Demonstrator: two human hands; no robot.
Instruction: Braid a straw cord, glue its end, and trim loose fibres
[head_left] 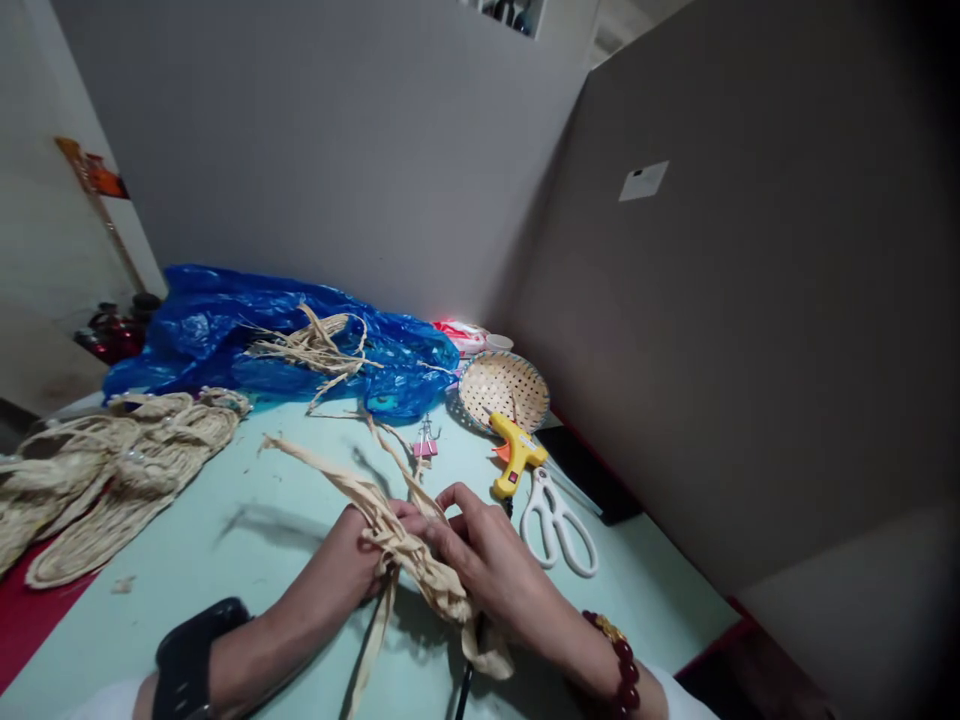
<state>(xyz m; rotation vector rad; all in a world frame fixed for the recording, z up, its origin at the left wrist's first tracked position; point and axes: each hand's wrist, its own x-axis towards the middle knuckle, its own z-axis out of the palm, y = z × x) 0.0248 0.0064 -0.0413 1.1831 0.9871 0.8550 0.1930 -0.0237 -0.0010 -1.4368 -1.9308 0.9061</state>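
Between my two hands is a thick braid of pale dried husk strips (427, 572), with loose ends sticking out to the upper left and hanging below. My left hand (367, 545) is closed around the braid's left side, its fingers partly hidden behind the strips. On the other side, my right hand (476, 540) pinches a strip with bent thumb and index finger. A thin dark rod or cord (464, 690) shows under the braid's lower end. Just beyond the hands, a pink binder clip (425, 448) stands on the pale green table mat (277, 610).
Woven straw sandals (142, 480) lie at left. Behind, a blue plastic bag (217, 320) carries loose husk strips (315, 345). To the right are a woven basket (504, 385), a yellow glue gun (516, 455) and white-handled scissors (555, 525). Grey partitions (360, 150) enclose the table's far and right sides.
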